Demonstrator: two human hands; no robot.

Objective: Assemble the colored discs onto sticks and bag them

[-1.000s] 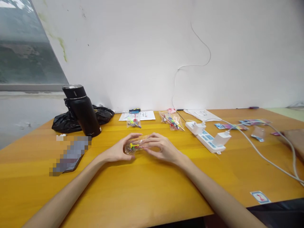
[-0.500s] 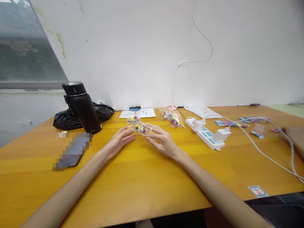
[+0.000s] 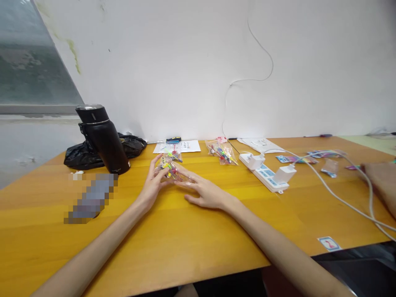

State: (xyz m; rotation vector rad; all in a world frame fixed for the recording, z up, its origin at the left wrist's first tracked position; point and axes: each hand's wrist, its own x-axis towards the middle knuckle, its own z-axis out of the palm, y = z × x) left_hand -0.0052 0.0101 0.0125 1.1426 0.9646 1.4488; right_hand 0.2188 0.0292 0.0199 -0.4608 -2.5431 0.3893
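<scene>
My left hand (image 3: 154,184) reaches forward over the yellow table (image 3: 173,239), its fingers pinched on a small clear bag of coloured parts (image 3: 168,168). My right hand (image 3: 202,191) lies flat beside it with fingers stretched out, its fingertips touching the near edge of the same bag. A second clear bag of coloured parts (image 3: 222,152) lies further right, and a white sheet of paper (image 3: 185,146) lies behind the held bag.
A black flask (image 3: 103,138) stands at the left before a black plastic bag (image 3: 80,154). A blurred phone (image 3: 91,198) lies near it. A white power strip (image 3: 268,171) with chargers and cables sits right. Another person's arm (image 3: 382,181) rests at the right edge.
Both hands moved forward from the table's middle, carrying the small bag away from me. The right hand went from gripping the bag to lying flat; the left keeps hold.
</scene>
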